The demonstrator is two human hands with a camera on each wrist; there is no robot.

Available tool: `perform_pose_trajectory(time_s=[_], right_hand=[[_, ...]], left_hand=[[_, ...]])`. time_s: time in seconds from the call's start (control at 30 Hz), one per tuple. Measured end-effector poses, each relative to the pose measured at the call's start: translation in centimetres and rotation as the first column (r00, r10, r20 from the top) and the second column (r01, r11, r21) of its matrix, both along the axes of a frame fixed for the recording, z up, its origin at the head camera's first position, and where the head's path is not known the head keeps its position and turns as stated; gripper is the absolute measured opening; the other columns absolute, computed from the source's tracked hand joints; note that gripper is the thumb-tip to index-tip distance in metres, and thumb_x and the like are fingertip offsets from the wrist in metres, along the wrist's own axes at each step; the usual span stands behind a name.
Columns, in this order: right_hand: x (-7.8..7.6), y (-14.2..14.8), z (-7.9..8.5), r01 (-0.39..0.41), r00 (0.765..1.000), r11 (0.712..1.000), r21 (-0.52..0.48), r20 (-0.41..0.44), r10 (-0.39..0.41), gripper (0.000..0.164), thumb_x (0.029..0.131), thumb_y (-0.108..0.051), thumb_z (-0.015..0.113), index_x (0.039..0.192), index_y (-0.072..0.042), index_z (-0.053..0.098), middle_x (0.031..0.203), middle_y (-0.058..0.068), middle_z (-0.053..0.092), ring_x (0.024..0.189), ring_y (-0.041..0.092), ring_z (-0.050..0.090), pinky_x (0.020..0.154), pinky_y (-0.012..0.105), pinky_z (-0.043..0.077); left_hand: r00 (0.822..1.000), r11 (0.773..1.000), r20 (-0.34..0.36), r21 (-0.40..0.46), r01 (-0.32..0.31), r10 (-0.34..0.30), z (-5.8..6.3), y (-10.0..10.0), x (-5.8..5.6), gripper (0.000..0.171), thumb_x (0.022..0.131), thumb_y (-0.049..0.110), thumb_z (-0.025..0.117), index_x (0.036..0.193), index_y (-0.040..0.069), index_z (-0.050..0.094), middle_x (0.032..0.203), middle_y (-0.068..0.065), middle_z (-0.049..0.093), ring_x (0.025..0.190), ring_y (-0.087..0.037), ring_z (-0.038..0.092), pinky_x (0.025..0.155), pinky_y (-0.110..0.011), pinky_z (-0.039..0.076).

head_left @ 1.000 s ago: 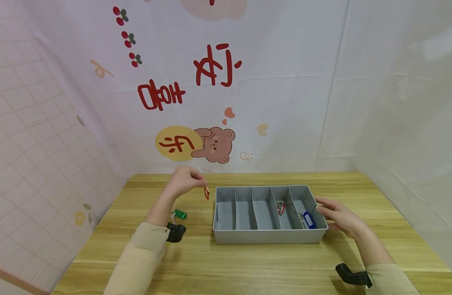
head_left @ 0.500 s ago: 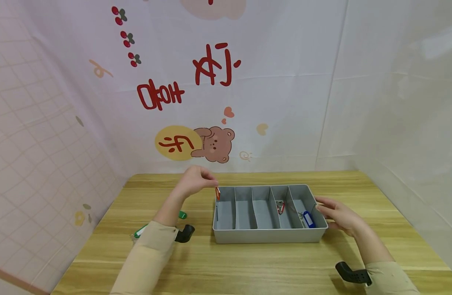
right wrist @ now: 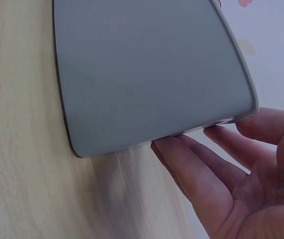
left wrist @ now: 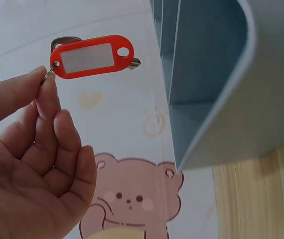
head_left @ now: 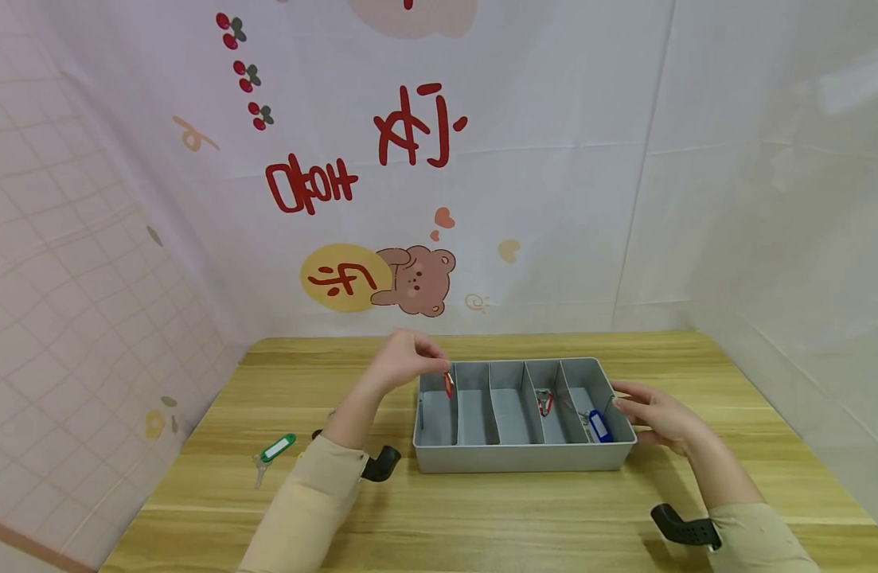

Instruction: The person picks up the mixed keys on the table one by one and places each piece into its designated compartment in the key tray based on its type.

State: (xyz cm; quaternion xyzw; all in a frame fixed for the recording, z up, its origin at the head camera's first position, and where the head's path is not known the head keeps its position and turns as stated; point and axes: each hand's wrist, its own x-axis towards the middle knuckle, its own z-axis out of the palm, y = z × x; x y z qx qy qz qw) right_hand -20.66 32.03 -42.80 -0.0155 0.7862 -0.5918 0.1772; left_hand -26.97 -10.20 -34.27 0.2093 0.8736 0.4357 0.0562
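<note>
My left hand (head_left: 404,362) pinches the metal ring of a red key tag (left wrist: 92,56) between thumb and forefinger. The tag has a white label, and a key (left wrist: 135,63) shows behind it. In the head view the tag hangs above the leftmost part of a grey divided box (head_left: 520,460). At the box's right end, my right hand (head_left: 657,418) holds the wall, its thumb at the rim and fingertips against the outside. A blue key tag (head_left: 600,427) lies in the rightmost compartment. One compartment to its left lies a red-edged tag with keys (head_left: 545,403).
On the table's left side lies a green key tag (head_left: 277,448) with its key (head_left: 260,472). Something yellow beside the left sleeve is mostly hidden. Behind the wooden table (head_left: 524,525) hangs a printed white cloth (head_left: 553,159).
My left hand has moved right with the red key tag, from beside the box to over its left end. The green tag on the left has come into view. My right hand stays put.
</note>
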Motion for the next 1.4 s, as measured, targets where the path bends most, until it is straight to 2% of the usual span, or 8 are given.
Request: perform_pose_trajectory(time_s=[0.23,0.43,0.63,0.8,1.0,1.4], right_hand=[[0.0,0.0,0.1,-0.001,1.000,1.000,0.002,0.005,0.001,0.067,0.105,-0.022,0.050,0.153,0.009,0.015,0.131,0.024,0.054,0.101,0.021,0.065,0.079,0.041,0.057],[0.1,-0.1,0.1,-0.002,1.000,1.000,0.001,0.003,0.002,0.066,0.106,-0.021,0.050,0.153,0.010,0.015,0.133,0.027,0.052,0.103,0.022,0.064,0.079,0.041,0.057],[0.2,-0.1,0.0,-0.006,1.000,1.000,0.000,-0.001,0.006,0.065,0.106,-0.021,0.049,0.153,0.010,0.015,0.135,0.030,0.049,0.104,0.022,0.063,0.080,0.041,0.057],[0.1,-0.1,0.0,-0.003,1.000,1.000,-0.006,0.006,0.003,0.066,0.106,-0.021,0.050,0.152,0.011,0.015,0.132,0.025,0.053,0.104,0.023,0.064,0.080,0.042,0.057],[0.1,0.0,0.0,-0.019,1.000,0.998,-0.057,0.011,0.020,0.068,0.105,-0.020,0.050,0.153,0.010,0.012,0.128,0.020,0.056,0.101,0.024,0.066,0.079,0.042,0.057],[0.2,-0.1,0.3,-0.018,1.000,1.000,-0.003,0.007,0.018,0.067,0.106,-0.021,0.048,0.153,0.011,0.012,0.133,0.028,0.050,0.102,0.022,0.064,0.080,0.042,0.057]], left_hand=[[0.999,0.998,0.011,0.039,0.052,-0.053,0.0,1.8,0.5,0.007,0.086,0.017,0.078,0.085,0.010,0.079,0.084,0.004,0.070,0.079,-0.014,0.060,0.069,-0.031,0.049],[0.995,0.994,0.014,0.041,0.098,-0.099,0.2,3.6,0.8,0.006,0.087,0.017,0.077,0.087,0.012,0.079,0.084,0.005,0.071,0.080,-0.012,0.061,0.070,-0.030,0.049],[0.989,0.986,0.027,0.083,0.143,-0.145,0.2,5.7,1.1,0.006,0.086,0.017,0.077,0.088,0.011,0.080,0.084,0.006,0.071,0.079,-0.009,0.061,0.070,-0.028,0.049],[0.988,0.984,0.039,0.096,0.148,-0.152,0.5,7.3,1.5,0.005,0.085,0.017,0.078,0.086,0.012,0.080,0.084,0.008,0.071,0.079,-0.008,0.061,0.070,-0.027,0.049],[0.987,0.984,0.070,0.112,0.135,-0.143,0.5,9.2,1.7,0.005,0.084,0.018,0.079,0.086,0.014,0.080,0.085,0.009,0.071,0.082,-0.006,0.061,0.072,-0.027,0.049],[0.981,0.984,0.116,0.108,0.141,-0.153,0.1,12.2,1.6,0.008,0.084,0.020,0.080,0.085,0.012,0.081,0.087,0.009,0.072,0.083,-0.003,0.061,0.073,-0.025,0.049]])
